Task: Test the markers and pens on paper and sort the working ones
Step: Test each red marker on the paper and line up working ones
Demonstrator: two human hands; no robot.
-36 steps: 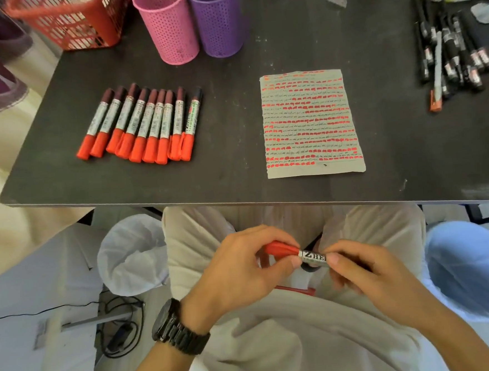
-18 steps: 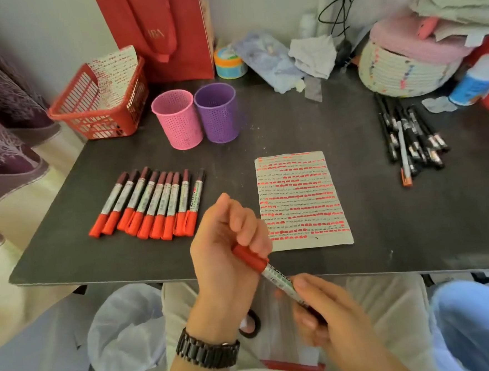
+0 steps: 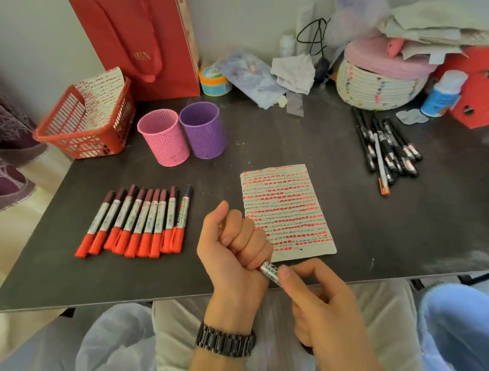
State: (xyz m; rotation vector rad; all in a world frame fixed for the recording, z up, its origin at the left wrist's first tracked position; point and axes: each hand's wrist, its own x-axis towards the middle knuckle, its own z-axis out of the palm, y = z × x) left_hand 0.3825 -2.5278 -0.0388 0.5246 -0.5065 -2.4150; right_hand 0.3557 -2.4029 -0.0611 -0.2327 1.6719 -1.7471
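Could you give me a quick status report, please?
Left hand gripping marker at one end, right hand pinching its barrel. Marker over near edge of table, beside test paper. Nothing between marker and paper.

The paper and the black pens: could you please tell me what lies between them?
Head view: only bare dark table lies between the paper and the black pens.

The red paper bag [image 3: 140, 33] at the back of the counter [image 3: 414, 231] bears small gold letters that look like "IBA", though they are too blurred to be sure. The row of red markers [image 3: 135, 219] has printed labels on the barrels, and so does the marker [image 3: 269, 270] held at the near edge, but none of that print can be read. The sheet of paper [image 3: 285, 211] carries fine dark lines like handwriting among its red dashes, too small to make out.
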